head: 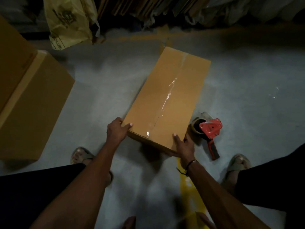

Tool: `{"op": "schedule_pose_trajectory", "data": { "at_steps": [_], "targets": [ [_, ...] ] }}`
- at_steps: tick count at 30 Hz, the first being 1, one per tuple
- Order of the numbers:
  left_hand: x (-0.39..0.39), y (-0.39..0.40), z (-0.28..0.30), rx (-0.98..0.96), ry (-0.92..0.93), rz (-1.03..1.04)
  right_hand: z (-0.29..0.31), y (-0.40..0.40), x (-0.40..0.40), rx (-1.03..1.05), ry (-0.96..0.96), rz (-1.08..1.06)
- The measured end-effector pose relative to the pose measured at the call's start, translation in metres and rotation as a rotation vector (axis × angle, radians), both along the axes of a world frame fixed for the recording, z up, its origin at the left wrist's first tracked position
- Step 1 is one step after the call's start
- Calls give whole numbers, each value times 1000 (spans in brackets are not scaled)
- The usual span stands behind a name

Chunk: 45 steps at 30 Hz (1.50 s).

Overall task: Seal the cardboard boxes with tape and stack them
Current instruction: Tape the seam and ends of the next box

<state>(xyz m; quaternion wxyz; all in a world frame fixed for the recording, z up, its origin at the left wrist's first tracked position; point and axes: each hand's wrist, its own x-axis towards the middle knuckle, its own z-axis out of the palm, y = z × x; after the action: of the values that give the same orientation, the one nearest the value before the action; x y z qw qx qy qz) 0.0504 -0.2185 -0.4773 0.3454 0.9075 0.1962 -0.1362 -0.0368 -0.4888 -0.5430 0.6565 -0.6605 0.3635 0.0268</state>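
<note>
A long brown cardboard box (166, 96) lies on the grey floor in the middle, with a strip of clear tape running along its top seam. My left hand (117, 129) grips its near left corner, thumb on top. My right hand (183, 144) grips the near right corner, fingers under the end face. The near end looks slightly raised off the floor. A red tape dispenser (210, 131) with a roll lies on the floor just right of the box, beside my right hand. A stack of larger sealed boxes (31, 103) stands at the left.
A yellow plastic bag (69, 22) and flattened cardboard sheets (140, 5) lean against the back. A yellow line (189, 184) is painted on the floor under my right arm. My sandalled feet (239, 164) stand on either side near the box.
</note>
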Motion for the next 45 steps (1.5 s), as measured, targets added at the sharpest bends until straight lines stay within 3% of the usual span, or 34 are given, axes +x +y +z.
{"op": "schedule_pose_trajectory", "data": {
  "at_steps": [6,11,14,17,19,23,29,38,45],
  "targets": [
    [-36,-58,-7,0,117,-84,19,-72,29,-240,-30,-76],
    [-32,-71,-5,93,305,-55,26,-99,36,-212,51,70],
    [-20,-95,16,232,163,1,23,-113,35,-279,160,-14],
    [1,-137,22,62,-101,-164,5,-138,32,-345,311,-103],
    [8,-160,16,-47,-148,-247,-12,-155,25,-311,392,-103],
    [3,-170,-14,-54,-234,-276,-48,-179,18,-289,492,-80],
    [-13,-166,-26,-8,-197,-368,-75,-176,34,-398,562,104],
    [-7,-151,-21,13,-125,-529,-89,-168,54,-362,636,55],
    [-4,-142,-18,29,-32,-639,-50,-180,59,-260,538,-81]
  ]
}}
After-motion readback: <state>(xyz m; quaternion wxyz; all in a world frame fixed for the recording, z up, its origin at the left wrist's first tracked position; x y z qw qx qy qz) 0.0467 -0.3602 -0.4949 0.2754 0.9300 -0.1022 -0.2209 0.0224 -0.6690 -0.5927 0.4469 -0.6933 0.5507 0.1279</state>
